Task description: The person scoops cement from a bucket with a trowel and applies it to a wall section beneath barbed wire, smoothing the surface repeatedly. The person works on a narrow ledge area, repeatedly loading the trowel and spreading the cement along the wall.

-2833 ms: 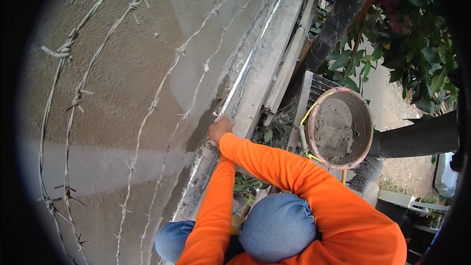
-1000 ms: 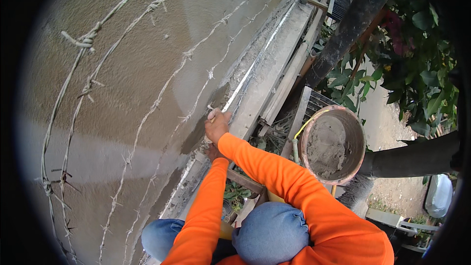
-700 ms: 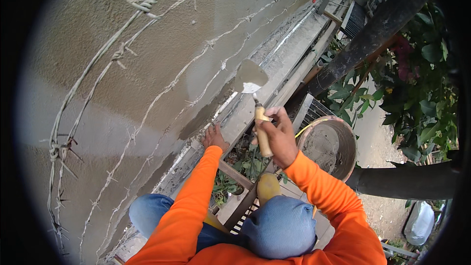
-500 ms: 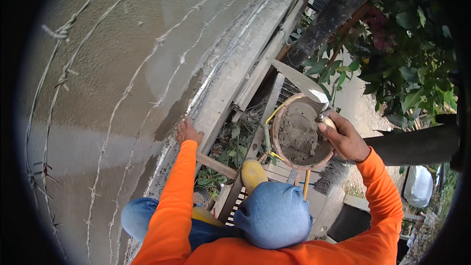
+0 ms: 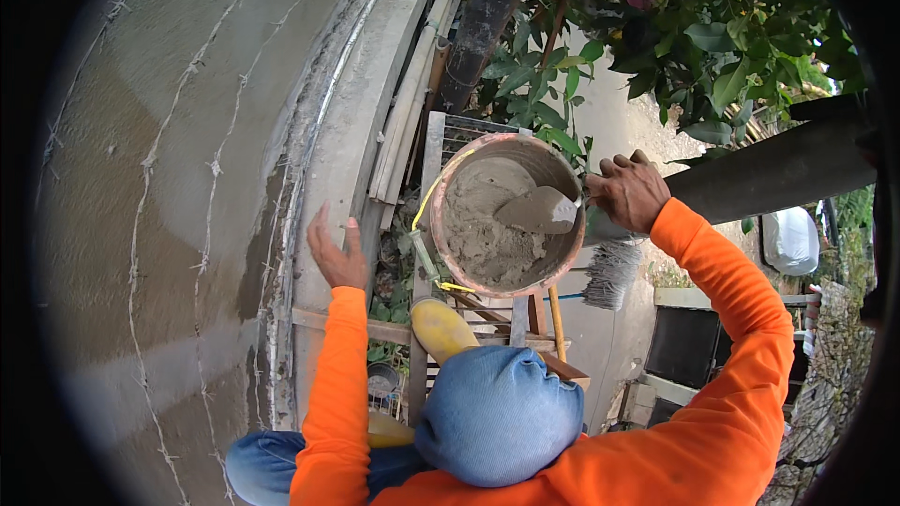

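The fingers of my right hand (image 5: 630,191) are wrapped round the trowel's handle at the right rim of a round bucket (image 5: 439,215); the hand mostly hides the handle. Inside the bucket, the trowel's grey blade (image 5: 536,210) rests against wet grey mortar (image 5: 483,225). My left hand (image 5: 338,255) is open, fingers apart and holding nothing, over the concrete ledge (image 5: 361,103) beside the plastered wall (image 5: 141,253). Whether it touches the ledge I cannot tell.
Barbed wire (image 5: 202,197) runs along the wall on my left. My yellow boot (image 5: 441,326) is just below the bucket. A grey brush (image 5: 612,274) hangs right of it, near a thick dark pole (image 5: 787,173). Leafy branches (image 5: 722,47) fill the upper right.
My right hand has lowered the trowel from above the bucket's rim into the mortar. My left hand has lifted from the wall's edge and spread its fingers. The whole view has turned.
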`<act>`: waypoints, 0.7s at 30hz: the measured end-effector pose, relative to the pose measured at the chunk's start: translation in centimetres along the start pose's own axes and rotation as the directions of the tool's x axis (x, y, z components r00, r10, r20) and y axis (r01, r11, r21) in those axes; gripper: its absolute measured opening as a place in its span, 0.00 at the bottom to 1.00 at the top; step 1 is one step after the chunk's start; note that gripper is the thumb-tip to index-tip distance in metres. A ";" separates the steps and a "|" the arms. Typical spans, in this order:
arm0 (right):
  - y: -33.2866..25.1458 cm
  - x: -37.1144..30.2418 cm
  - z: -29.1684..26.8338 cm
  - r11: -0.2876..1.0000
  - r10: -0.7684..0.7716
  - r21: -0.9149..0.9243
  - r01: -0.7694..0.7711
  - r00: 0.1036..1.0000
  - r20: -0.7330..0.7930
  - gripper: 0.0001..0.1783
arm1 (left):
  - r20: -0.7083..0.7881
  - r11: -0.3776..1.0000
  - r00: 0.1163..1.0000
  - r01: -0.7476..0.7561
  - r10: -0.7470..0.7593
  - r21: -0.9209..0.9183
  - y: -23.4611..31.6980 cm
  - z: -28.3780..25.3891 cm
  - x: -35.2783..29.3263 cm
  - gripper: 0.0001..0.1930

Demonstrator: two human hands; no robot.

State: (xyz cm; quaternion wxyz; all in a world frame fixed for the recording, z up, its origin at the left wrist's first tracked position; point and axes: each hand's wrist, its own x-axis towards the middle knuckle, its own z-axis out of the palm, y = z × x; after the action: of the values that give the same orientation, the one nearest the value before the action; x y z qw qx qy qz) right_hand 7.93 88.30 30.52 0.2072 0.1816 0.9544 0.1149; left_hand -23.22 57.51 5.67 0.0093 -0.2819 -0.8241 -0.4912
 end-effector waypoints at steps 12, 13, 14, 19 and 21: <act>-1.4 0.4 5.4 0.887 -0.189 0.426 0.181 0.982 -0.022 0.17 | 0.590 0.213 0.761 0.644 -0.268 -0.734 15.3 4.3 -1.7 0.30; -1.1 0.2 5.6 0.857 -0.187 0.485 0.174 0.982 -0.021 0.17 | 0.592 0.209 0.755 0.651 -0.282 -0.730 15.3 4.4 -1.5 0.30; -0.8 0.2 5.9 0.823 -0.184 0.540 0.176 0.982 -0.040 0.17 | 0.591 0.209 0.758 0.648 -0.276 -0.733 15.2 4.5 -1.4 0.30; -0.7 0.3 6.6 0.456 -0.164 0.881 -0.125 0.961 0.221 0.19 | 0.567 0.418 0.792 0.605 -0.228 -0.677 12.0 4.2 -0.9 0.35; -1.4 1.7 5.9 0.370 -0.210 0.925 -0.093 0.961 0.180 0.19 | 0.150 0.837 0.949 0.316 -0.279 -0.446 8.3 2.7 0.7 0.33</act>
State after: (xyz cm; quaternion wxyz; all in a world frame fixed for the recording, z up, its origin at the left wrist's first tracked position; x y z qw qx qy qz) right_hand 8.68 88.49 24.26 0.2007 0.2454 0.8221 -0.4730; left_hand -19.19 63.03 11.16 -0.1673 -0.1635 -0.7157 -0.6581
